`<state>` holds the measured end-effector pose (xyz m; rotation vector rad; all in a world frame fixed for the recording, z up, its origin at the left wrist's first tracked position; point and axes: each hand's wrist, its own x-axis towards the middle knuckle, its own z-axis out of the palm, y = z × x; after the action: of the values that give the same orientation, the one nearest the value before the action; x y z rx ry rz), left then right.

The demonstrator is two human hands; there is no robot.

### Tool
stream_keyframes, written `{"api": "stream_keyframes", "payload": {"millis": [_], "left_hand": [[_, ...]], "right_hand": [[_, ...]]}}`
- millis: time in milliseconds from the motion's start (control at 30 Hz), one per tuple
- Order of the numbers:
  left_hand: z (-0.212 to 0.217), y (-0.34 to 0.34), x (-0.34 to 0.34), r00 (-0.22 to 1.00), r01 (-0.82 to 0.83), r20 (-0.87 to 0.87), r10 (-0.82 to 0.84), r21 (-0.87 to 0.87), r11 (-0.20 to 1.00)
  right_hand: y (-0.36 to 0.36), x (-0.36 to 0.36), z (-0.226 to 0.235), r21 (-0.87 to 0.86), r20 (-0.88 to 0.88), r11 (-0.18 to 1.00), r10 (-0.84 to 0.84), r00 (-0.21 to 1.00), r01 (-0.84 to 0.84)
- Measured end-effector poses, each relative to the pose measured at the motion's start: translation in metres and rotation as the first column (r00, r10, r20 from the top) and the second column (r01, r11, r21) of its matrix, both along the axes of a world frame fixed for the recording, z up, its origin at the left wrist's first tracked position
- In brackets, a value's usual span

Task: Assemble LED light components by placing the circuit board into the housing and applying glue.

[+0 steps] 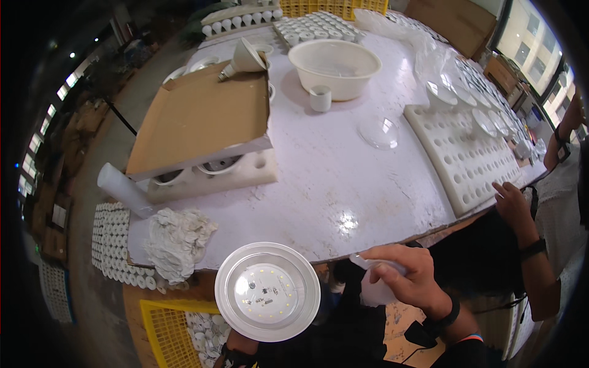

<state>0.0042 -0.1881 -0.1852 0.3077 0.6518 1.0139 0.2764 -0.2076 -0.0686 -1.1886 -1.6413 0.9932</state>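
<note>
A round white LED lamp [224, 276] with a clear cover faces up in front of me; a ring of small yellow LEDs shows on its board. My left hand [244, 343] holds it from below, its fingers hidden under the lamp. Just to the right, over the table's front edge, my right hand [410, 276] is closed on a whitish piece of cloth or thin film [375, 287]; which of the two I cannot tell. The right hand is apart from the lamp. A crumpled white cloth [177, 245] lies at the table's front left corner.
A brown cardboard tray [202, 119] rests over a white foam holder [245, 173]. Farther back stand a white basin [334, 64] and a small white cup [320, 99]. A clear dome cover [378, 133] lies mid-table. At right, a co-worker's hand [514, 205] is beside a holed board [457, 153].
</note>
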Motion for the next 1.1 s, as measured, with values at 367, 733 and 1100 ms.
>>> {"api": "stream_keyframes", "payload": {"millis": [367,733,1100], "left_hand": [[-0.006,-0.004,-0.001,0.998,0.065,-0.021,-0.063,0.101,0.993],[-0.031,-0.014,-0.007,0.971,0.233,-0.065,-0.229,0.053,0.971],[-0.023,-0.016,-0.009,0.93,0.362,-0.057,-0.364,-0.033,0.931]], "right_hand": [[0.011,-0.004,-0.016,0.376,0.294,0.922,-0.211,0.932,0.09],[0.018,-0.013,-0.025,0.581,0.349,0.813,-0.218,0.912,-0.028],[0.02,-0.018,-0.031,0.676,0.386,0.729,-0.227,0.894,-0.107]]}}
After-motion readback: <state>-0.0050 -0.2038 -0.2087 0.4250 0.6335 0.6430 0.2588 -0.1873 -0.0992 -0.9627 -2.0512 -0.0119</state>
